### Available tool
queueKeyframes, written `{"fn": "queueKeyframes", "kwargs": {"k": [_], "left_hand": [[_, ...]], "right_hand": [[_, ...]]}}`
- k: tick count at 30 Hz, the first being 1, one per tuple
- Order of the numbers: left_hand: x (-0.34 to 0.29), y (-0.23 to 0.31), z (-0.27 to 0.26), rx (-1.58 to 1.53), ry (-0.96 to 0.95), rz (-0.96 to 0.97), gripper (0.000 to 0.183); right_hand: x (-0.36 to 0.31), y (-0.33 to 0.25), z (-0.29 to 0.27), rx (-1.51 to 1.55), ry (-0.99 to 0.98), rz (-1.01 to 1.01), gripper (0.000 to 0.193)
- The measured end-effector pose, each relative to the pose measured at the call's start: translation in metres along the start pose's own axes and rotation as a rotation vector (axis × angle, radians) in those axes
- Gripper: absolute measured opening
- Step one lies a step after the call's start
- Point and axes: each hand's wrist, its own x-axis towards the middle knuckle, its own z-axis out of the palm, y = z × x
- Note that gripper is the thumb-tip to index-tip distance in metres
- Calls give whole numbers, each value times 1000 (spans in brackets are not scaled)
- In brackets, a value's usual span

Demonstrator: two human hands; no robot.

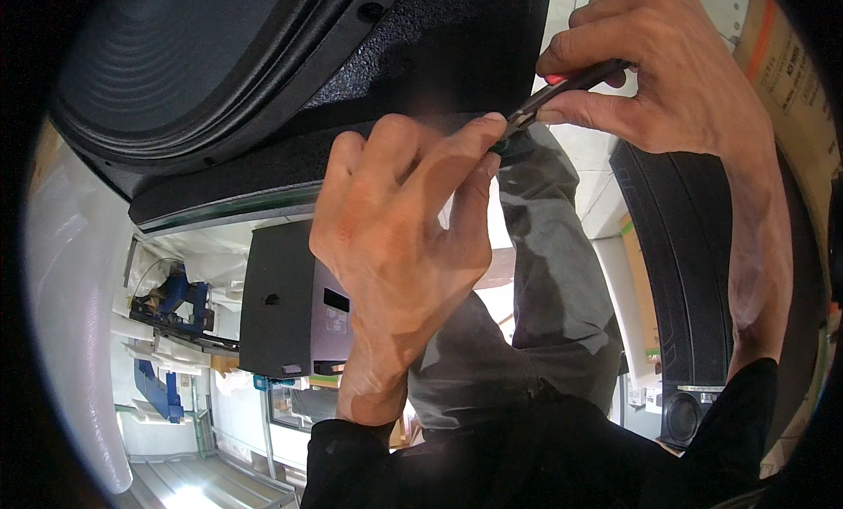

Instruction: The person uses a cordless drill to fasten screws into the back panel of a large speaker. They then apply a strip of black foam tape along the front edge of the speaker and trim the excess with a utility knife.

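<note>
A black speaker cabinet (439, 43) with a large round cone (176, 43) fills the upper left. My left hand (395, 202) is in front of its near edge, thumb and forefinger pinched together. A small dark greenish bit shows between those fingertips, too little to name. From the upper right my right hand (650, 70) grips a slim dark tool (575, 83) with a red part, perhaps a cutter knife. The tool slants down to the left, its metal-looking tip close to the left fingertips. Whether the tip touches anything is hidden.
Below the cabinet's edge are my legs in grey trousers (562, 272). A curved black panel (685, 263) stands at the right beside cardboard boxes (795, 105). Another dark cabinet (277, 303) is lower left, with blue equipment (176, 298) and clear plastic wrap (75, 316) farther left.
</note>
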Motion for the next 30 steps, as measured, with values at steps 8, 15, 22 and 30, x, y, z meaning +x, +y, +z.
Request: {"fn": "queueKeyframes", "kwargs": {"k": [8,15,22,30], "left_hand": [[-2,4,-2,-20,-49,-80,30],[0,5,0,-82,0,-97,25],[-1,5,2,-155,28,-149,22],[-1,0,5,-129,62,-68,25]], "right_hand": [[-7,-1,3,-59,-4,42,24],[-25,1,32,-229,309,-68,33],[-49,-16,55,-302,450,20,31],[-58,-21,65,-299,493,70,30]]}}
